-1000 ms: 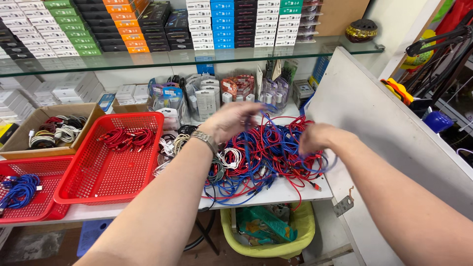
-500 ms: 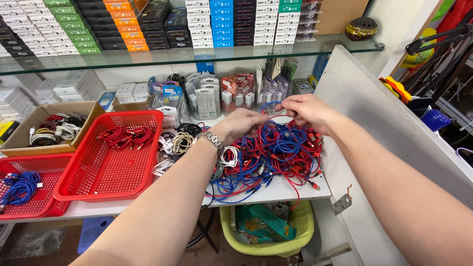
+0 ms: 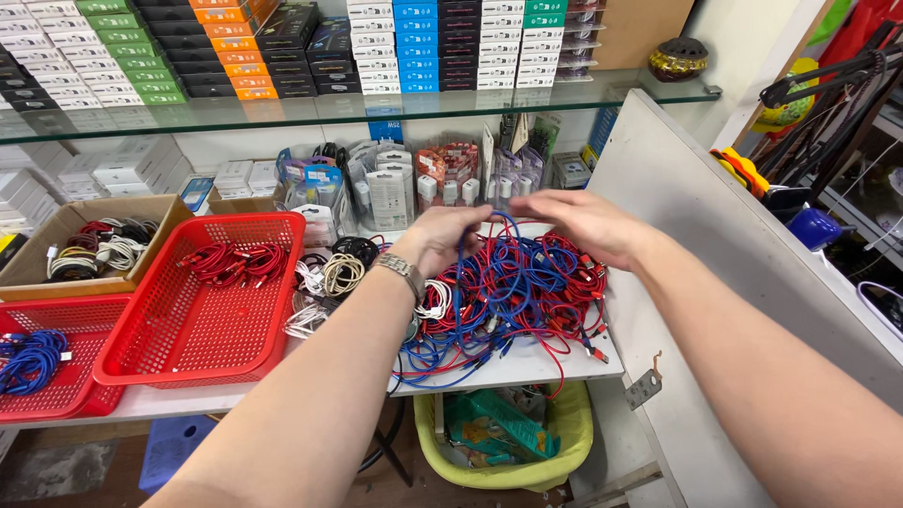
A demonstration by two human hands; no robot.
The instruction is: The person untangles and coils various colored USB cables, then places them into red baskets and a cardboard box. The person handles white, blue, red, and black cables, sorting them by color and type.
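A tangled pile of red and blue cables point(image 3: 527, 292) lies on the white table point(image 3: 527, 367). My left hand point(image 3: 450, 235), with a metal watch on the wrist, pinches a blue cable point(image 3: 460, 282) and lifts it out of the pile. My right hand point(image 3: 578, 221) hovers over the pile's far side, fingers spread and blurred, holding nothing that I can see. Left of the pile lie coiled white and black cables point(image 3: 329, 277).
A red basket point(image 3: 202, 325) holds red cables point(image 3: 226, 261). Another red basket point(image 3: 56, 376) holds blue cables point(image 3: 28, 357). A cardboard box point(image 3: 94, 240) has mixed cables. Packaged goods point(image 3: 414, 183) stand behind under a glass shelf point(image 3: 357, 108). A yellow bin point(image 3: 508, 442) sits below.
Both hands have lifted from the pile toward its far side. My left hand has closed on a blue cable and pulled it upward.
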